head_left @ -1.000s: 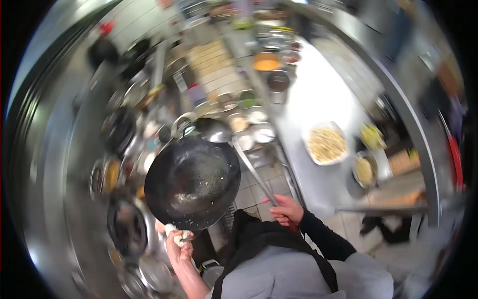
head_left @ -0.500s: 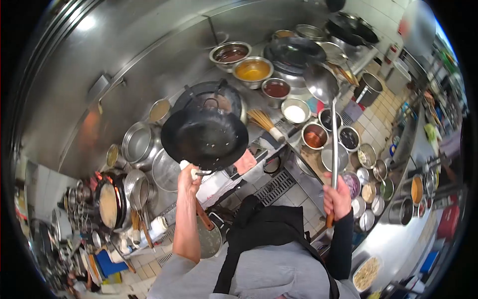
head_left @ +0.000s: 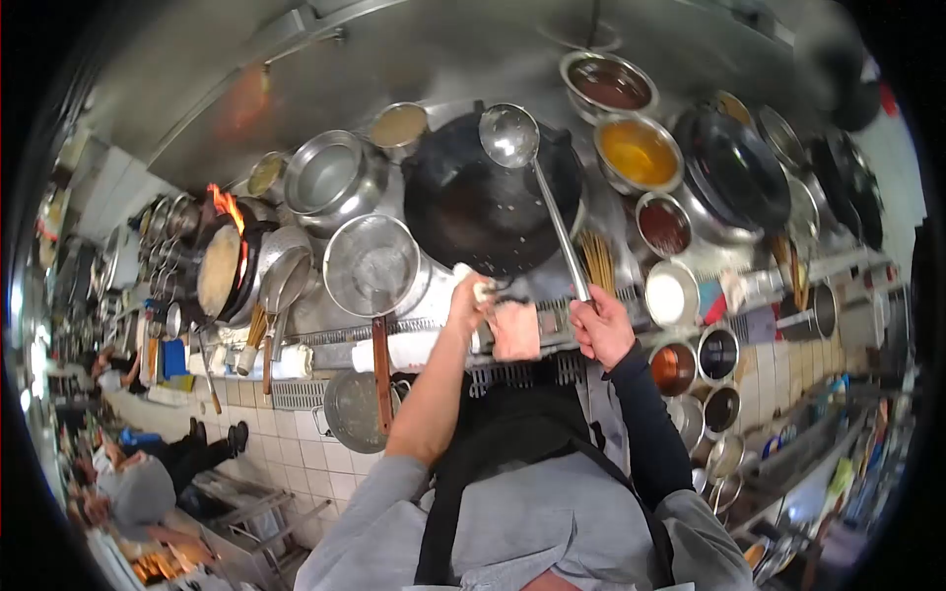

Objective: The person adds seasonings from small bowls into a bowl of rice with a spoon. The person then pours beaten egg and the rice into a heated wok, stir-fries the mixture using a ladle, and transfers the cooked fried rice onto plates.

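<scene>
My left hand (head_left: 466, 307) is closed around the near handle of a black wok (head_left: 458, 202), with a bit of white cloth (head_left: 482, 292) in the grip. The wok sits over the burner in the middle of the stove, and small pale bits cling to its inner side. In my right hand (head_left: 603, 330) is the long handle of a steel ladle (head_left: 509, 136), fingers wrapped round its lower end. Its bowl is over the far part of the wok. A pink cloth (head_left: 515, 330) hangs at the stove edge between my hands.
To the left are a mesh strainer (head_left: 371, 266), a steel pot (head_left: 330, 175) and another wok (head_left: 219, 272) with flame beside it. Bowls of orange liquid (head_left: 639, 153) and dark red sauce (head_left: 609, 83) stand right, near a bamboo brush (head_left: 595, 259). A person (head_left: 148, 488) is at lower left.
The view has swung right to left. The wok has gone from tilted and raised to resting over the burner. My right hand has brought the ladle from the right side to above the wok.
</scene>
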A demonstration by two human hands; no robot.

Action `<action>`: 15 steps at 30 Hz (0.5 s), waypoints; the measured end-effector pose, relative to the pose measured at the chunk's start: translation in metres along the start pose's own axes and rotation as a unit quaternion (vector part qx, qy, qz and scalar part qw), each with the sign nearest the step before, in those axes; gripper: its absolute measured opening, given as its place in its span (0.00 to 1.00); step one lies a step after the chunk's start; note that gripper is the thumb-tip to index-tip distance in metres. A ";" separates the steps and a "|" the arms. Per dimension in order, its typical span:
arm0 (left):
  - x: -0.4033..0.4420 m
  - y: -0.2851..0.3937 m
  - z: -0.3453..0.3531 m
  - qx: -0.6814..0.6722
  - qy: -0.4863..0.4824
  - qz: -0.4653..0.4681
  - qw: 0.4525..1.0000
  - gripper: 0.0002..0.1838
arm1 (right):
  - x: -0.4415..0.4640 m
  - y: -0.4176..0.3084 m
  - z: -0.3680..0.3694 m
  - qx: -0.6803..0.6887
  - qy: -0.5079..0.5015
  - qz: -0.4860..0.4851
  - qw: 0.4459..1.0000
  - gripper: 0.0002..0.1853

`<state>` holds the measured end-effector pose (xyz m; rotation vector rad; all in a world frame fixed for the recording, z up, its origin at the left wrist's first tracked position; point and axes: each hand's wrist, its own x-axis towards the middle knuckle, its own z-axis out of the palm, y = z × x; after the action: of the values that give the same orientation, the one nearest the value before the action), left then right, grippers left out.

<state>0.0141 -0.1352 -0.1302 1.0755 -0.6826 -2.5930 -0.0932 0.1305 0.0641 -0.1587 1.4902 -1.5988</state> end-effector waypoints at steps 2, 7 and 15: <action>0.035 -0.020 -0.026 -0.019 -0.048 -0.040 0.998 0.03 | 0.051 -0.026 0.003 -0.031 -0.046 -0.009 0.998 0.15; -0.012 -0.036 0.006 -0.016 0.101 0.000 0.995 0.20 | 0.192 -0.075 0.048 -0.105 -0.135 -0.067 0.983 0.07; -0.040 -0.105 0.045 0.828 0.153 0.127 0.524 0.53 | 0.451 -0.082 0.205 -0.639 -0.004 -0.249 0.727 0.05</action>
<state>0.0038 -0.0145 -0.1322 1.3493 -2.9636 -0.6676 -0.2638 -0.3332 -0.0252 -1.4295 2.4287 -0.5780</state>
